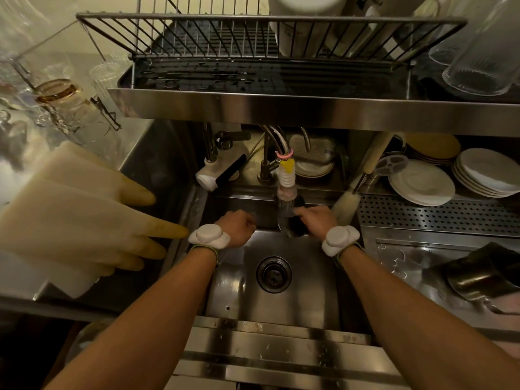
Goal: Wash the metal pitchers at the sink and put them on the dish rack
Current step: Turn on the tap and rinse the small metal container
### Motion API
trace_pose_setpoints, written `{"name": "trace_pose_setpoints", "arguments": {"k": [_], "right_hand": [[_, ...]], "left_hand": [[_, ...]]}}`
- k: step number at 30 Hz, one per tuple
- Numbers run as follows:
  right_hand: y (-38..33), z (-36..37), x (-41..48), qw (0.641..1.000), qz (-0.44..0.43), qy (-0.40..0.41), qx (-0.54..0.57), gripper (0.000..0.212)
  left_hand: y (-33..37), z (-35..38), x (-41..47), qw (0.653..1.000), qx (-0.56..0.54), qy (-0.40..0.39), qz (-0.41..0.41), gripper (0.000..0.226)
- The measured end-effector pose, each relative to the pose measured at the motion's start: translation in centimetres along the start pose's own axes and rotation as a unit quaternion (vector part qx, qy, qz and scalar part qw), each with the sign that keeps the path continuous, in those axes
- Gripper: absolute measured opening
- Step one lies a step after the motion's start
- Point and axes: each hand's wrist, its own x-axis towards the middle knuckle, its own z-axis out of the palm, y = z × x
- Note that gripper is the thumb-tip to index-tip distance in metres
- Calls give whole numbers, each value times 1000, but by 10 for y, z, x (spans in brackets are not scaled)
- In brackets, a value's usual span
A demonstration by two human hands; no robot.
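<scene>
Right hand [316,219] clamps a dark object [297,223] under the tap [285,178]; left hand [239,228] fisted, empty; pitcher [478,277] on the bench looks slippery, so grab the handle.

Single view only; no second view shares the scene. The head-worn wide-angle camera looks forward and steeply down into the sink [281,299], close above it. Both forearms enter from the bottom corners of the frame. The dish rack [253,38] fills the top edge, near the lens. Straight lines bow toward the frame edges.
</scene>
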Motion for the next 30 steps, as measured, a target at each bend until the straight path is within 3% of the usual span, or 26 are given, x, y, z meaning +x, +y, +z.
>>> {"name": "trace_pose_setpoints", "arguments": {"k": [5, 7, 10, 16, 18, 22, 26, 30], "right_hand": [[7, 2, -1, 998, 23, -59, 18, 34], [12, -7, -1, 998, 38, -47, 3, 28], [10, 0, 2, 1000, 11, -14, 10, 38], [11, -2, -2, 994, 55, -96, -1, 31], [14, -15, -2, 994, 68, -80, -24, 26], [7, -9, 4, 998, 7, -33, -55, 36], [4, 8, 3, 996, 25, -91, 2, 31], [12, -12, 2, 990, 69, -108, -56, 31]], "left_hand": [[4, -5, 1, 1000, 2, 6, 0, 31], [3, -5, 1, 1000, -3, 5, 0, 31], [1, -4, 1, 1000, -2, 1, -2, 31], [3, -7, 2, 1000, 5, -5, -6, 30], [2, -6, 4, 1000, 2, -6, -7, 30], [2, -3, 4, 1000, 18, -8, -12, 31], [3, -4, 4, 999, 23, -8, -26, 32], [0, -2, 7, 999, 12, -10, -29, 32]]}}
